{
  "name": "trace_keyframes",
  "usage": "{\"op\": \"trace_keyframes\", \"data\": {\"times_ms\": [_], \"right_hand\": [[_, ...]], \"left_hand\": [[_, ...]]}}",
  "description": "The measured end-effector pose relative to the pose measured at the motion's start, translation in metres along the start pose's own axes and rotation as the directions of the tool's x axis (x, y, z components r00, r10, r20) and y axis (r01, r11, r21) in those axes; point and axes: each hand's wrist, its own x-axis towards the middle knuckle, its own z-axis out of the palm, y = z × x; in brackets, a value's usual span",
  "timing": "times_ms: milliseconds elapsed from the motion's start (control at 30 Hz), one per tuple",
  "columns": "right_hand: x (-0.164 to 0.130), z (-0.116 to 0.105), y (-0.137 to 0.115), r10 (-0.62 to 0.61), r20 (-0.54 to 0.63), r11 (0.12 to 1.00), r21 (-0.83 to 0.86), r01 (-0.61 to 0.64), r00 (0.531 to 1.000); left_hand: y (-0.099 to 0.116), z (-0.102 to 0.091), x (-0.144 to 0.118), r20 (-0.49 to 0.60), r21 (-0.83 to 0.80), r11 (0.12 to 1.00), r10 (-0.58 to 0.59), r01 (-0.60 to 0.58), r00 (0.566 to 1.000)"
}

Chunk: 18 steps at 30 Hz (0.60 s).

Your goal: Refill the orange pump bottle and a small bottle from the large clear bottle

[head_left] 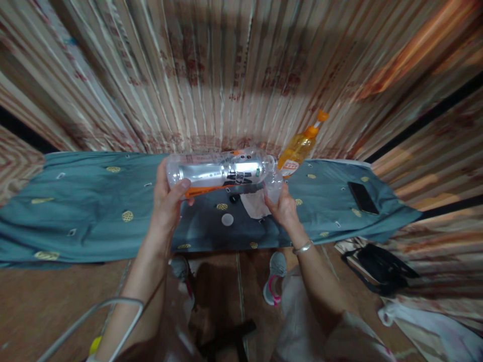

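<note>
1. My left hand (166, 198) is shut around the fat end of the clear bottle (221, 173), held sideways over the blue table (75, 211); it could slip and drop
2. My right hand (283, 206) pinches its neck; water might spill on the white cloth (254, 206)
3. I could bump the orange bottle (298, 148) just behind
</note>
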Motion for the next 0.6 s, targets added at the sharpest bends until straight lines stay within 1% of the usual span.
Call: {"op": "trace_keyframes", "data": {"times_ms": [167, 333, 600], "right_hand": [[0.0006, 0.0006, 0.0006, -0.005, 0.005, 1.0, -0.006, 0.005, 1.0], [0.0009, 0.0011, -0.0007, -0.01, 0.0, 1.0, -0.02, 0.01, 1.0], [0.0003, 0.0025, 0.0006, -0.03, -0.006, 0.999, -0.03, 0.029, 1.0]], "left_hand": [[0.0027, 0.0035, -0.0007, -0.034, -0.018, 1.0, -0.006, 0.005, 0.999], [0.007, 0.0057, -0.0014, -0.038, 0.005, 1.0, -0.022, 0.022, 0.999], [0.0085, 0.0064, -0.0015, -0.056, -0.012, 0.999, -0.042, 0.041, 0.998]]}}
